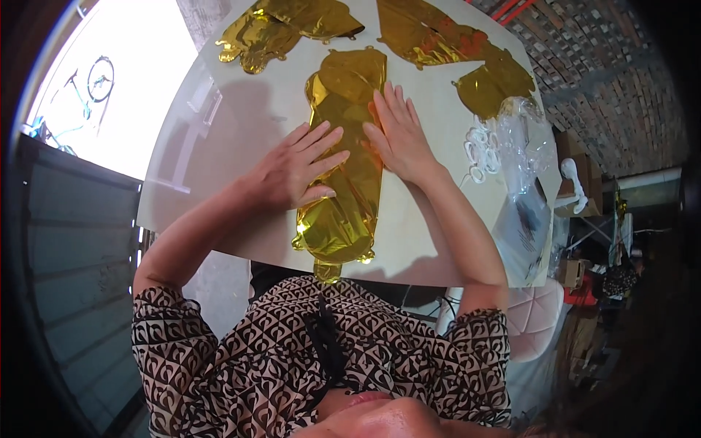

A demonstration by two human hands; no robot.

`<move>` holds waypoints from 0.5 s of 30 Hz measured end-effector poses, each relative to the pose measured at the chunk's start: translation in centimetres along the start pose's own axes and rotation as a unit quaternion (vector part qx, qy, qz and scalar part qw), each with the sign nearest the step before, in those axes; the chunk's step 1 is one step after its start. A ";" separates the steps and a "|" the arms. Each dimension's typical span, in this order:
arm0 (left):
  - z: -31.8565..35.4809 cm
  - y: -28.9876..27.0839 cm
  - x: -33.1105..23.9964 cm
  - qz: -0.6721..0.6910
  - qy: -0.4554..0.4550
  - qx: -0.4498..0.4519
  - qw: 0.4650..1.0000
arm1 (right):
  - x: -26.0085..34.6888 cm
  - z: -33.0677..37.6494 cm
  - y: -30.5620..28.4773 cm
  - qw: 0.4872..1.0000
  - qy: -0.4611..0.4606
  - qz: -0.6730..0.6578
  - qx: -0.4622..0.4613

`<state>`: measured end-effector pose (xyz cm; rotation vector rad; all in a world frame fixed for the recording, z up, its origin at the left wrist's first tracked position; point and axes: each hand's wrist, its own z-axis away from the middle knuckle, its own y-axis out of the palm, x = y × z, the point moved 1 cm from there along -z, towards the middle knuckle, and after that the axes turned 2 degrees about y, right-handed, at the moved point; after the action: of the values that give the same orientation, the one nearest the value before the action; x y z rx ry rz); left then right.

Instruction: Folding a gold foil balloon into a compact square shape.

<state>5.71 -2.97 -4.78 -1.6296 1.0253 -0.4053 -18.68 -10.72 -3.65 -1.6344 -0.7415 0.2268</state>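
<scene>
resting left hand [285, 171] and right hand [400, 142] on gold foil [361, 179]

the left hand is spreading its fingers over the foil's left side; the right hand, fingers slightly parted, is touching the right edge. the gold foil is lying on the bench [431, 95], its narrow end reaching the near edge. white rings [482, 150] are lying farther right.

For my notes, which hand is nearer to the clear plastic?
Right. The right hand lies left of the clear plastic; the left hand is farther left, partly over the middle gold foil.
</scene>
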 end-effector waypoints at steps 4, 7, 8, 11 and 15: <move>-0.3 1.1 0.3 -0.016 0.024 -0.008 1.000 | -1.4 -2.5 1.8 0.998 0.036 0.037 0.025; 0.1 1.4 0.1 -0.029 0.017 -0.008 0.999 | -1.0 -2.3 1.7 0.995 0.051 0.051 0.062; 0.2 1.3 -0.1 -0.041 0.017 -0.002 0.999 | -0.8 -2.2 1.3 0.997 0.053 0.041 0.050; 0.3 0.9 -0.3 -0.045 0.015 -0.007 0.999 | -0.6 -2.8 0.6 0.998 0.031 0.050 0.011; 0.1 1.0 -0.2 -0.037 0.002 0.011 0.999 | -0.8 -3.0 1.9 0.996 0.034 0.068 0.046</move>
<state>5.30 -2.77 -5.67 -1.6501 0.9626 -0.4682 -17.05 -13.68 -4.95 -1.5993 -0.5608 0.2977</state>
